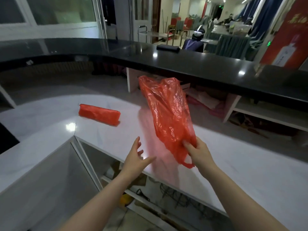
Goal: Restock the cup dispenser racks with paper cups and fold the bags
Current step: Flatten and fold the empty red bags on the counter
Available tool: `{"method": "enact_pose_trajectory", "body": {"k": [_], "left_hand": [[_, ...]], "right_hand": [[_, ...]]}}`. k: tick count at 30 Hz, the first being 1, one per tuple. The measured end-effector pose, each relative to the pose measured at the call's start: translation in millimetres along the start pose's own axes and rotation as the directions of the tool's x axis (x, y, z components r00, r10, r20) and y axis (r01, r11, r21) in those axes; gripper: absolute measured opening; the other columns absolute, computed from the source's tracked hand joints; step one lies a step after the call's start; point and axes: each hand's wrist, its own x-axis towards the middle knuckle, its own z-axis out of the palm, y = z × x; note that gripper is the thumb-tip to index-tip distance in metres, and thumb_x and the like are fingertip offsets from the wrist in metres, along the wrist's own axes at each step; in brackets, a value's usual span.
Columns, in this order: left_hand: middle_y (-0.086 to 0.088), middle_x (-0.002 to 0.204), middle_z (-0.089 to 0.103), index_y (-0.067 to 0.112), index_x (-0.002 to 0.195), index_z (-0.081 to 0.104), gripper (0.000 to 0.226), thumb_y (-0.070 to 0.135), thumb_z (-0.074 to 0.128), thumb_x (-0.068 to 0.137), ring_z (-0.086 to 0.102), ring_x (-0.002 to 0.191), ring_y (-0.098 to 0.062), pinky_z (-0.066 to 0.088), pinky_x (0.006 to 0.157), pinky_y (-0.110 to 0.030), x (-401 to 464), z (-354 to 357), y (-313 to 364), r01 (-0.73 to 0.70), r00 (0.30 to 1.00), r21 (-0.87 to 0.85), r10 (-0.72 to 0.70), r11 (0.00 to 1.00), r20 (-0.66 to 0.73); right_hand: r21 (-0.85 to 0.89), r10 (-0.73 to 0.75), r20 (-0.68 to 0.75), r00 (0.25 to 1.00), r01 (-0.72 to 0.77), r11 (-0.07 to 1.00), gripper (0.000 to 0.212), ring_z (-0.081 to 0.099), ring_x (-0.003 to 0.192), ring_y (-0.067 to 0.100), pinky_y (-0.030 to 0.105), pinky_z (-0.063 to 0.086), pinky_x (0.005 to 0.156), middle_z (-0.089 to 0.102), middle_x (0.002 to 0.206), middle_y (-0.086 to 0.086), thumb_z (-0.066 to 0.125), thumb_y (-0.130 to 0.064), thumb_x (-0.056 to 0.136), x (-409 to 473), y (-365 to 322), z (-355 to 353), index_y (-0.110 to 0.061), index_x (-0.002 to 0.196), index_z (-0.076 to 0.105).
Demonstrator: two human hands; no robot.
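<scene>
Right hand [199, 151]: fingers and thumb curling round the handle end of a red plastic bag [168, 112], pinching the thin film just above its loop handle, which is hanging below the fist. The bag is standing up and away from the hand over the counter, limp, crinkled and translucent, its glossy creases catching the light; its far end is reaching toward the underside of the upper ledge.

Left hand [137, 158]: hovering just left of the bag's lower end, palm turned toward it, fingers straight and spread, gripping nothing and not touching the film.

White counter [233, 164]: smooth, glossy, faintly veined like marble, reflecting a pink blur beneath the bag.

Folded red bag [99, 115]: lying flat on the counter well left of the hands, pressed into a long, narrow, neat rectangle.

Black ledge [183, 60]: curved, polished, sitting above and behind the counter, with a dark rolled item [168, 47] resting on top.
</scene>
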Motion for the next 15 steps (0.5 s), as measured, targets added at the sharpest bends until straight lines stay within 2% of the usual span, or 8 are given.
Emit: {"method": "enact_pose_trajectory", "body": {"k": [2, 3, 5, 8, 10, 11, 13, 15], "left_hand": [[0.009, 0.151, 0.030, 0.035, 0.148, 0.018, 0.098, 0.041, 0.079, 0.072, 0.045, 0.124, -0.012, 0.044, 0.088, -0.023, 1, 6, 10, -0.065, 0.998, 0.024, 0.065, 0.998, -0.025], [0.011, 0.148, 0.034, 0.034, 0.148, 0.020, 0.095, 0.039, 0.079, 0.073, 0.046, 0.122, -0.011, 0.044, 0.086, -0.023, 2, 10, 14, -0.088, 0.995, 0.040, 0.089, 0.995, -0.032], [0.014, 0.138, 0.039, 0.033, 0.147, 0.025, 0.086, 0.034, 0.077, 0.077, 0.051, 0.118, -0.012, 0.047, 0.087, -0.026, 5, 18, 24, -0.105, 0.994, 0.037, 0.107, 0.994, -0.037], [0.006, 0.124, 0.057, 0.026, 0.138, 0.041, 0.054, 0.024, 0.064, 0.089, 0.061, 0.102, -0.013, 0.054, 0.080, -0.029, 8, 34, 42, -0.016, 0.999, -0.168, 0.011, 0.986, -0.030], [-0.003, 0.102, 0.068, 0.014, 0.123, 0.056, 0.030, 0.024, 0.055, 0.095, 0.067, 0.090, -0.018, 0.056, 0.071, -0.031, 9, 42, 55, 0.137, 0.988, -0.383, -0.154, 0.913, -0.014], [-0.004, 0.093, 0.070, 0.011, 0.112, 0.061, 0.027, 0.030, 0.054, 0.095, 0.068, 0.085, -0.019, 0.055, 0.068, -0.031, 8, 45, 59, 0.188, 0.979, -0.421, -0.205, 0.888, 0.004], [-0.002, 0.080, 0.070, 0.012, 0.093, 0.066, 0.034, 0.044, 0.056, 0.091, 0.066, 0.076, -0.018, 0.049, 0.063, -0.029, 4, 50, 64, 0.245, 0.968, -0.396, -0.243, 0.885, 0.055], [0.000, 0.079, 0.068, 0.013, 0.089, 0.066, 0.031, 0.044, 0.059, 0.089, 0.063, 0.073, -0.015, 0.045, 0.062, -0.027, 1, 55, 64, 0.259, 0.966, -0.324, -0.245, 0.910, 0.085]], "right_hand": [[0.021, 0.032, 0.010, 0.999, -0.032, 0.999, 0.010, 0.065, 0.084, 0.001, 0.015, 0.049, 0.062, 0.066, 0.096, -0.017, 0.052, -0.030, 0.096, -2, 2, -11, -0.039, 0.095, 0.057], [0.050, 0.051, 0.006, 0.999, -0.051, 0.997, 0.010, 0.064, 0.089, 0.005, 0.019, 0.049, 0.070, 0.065, 0.102, -0.016, 0.051, -0.031, 0.097, -3, 4, -16, -0.040, 0.097, 0.056], [0.115, 0.096, -0.006, 0.995, -0.095, 0.989, 0.012, 0.060, 0.103, 0.013, 0.037, 0.051, 0.087, 0.063, 0.112, -0.009, 0.048, -0.031, 0.098, -5, 7, -26, -0.039, 0.105, 0.054], [0.140, 0.132, -0.019, 0.991, -0.129, 0.982, 0.015, 0.057, 0.111, 0.023, 0.051, 0.046, 0.098, 0.062, 0.117, -0.004, 0.047, -0.032, 0.098, -9, 8, -37, -0.039, 0.110, 0.053], [0.136, 0.138, -0.020, 0.990, -0.134, 0.982, 0.015, 0.056, 0.112, 0.023, 0.051, 0.045, 0.098, 0.061, 0.118, -0.004, 0.046, -0.035, 0.098, -12, 8, -41, -0.039, 0.111, 0.053], [0.132, 0.137, -0.019, 0.990, -0.133, 0.982, 0.016, 0.056, 0.112, 0.022, 0.051, 0.045, 0.098, 0.061, 0.119, -0.004, 0.046, -0.036, 0.098, -13, 9, -43, -0.038, 0.113, 0.052], [0.127, 0.135, -0.019, 0.991, -0.131, 0.983, 0.018, 0.056, 0.110, 0.021, 0.048, 0.047, 0.096, 0.060, 0.119, -0.003, 0.047, -0.037, 0.098, -16, 10, -44, -0.035, 0.115, 0.051], [0.143, 0.136, -0.021, 0.990, -0.132, 0.981, 0.017, 0.058, 0.107, 0.019, 0.043, 0.049, 0.092, 0.061, 0.117, -0.003, 0.050, -0.036, 0.096, -19, 12, -44, -0.032, 0.113, 0.050]]}}
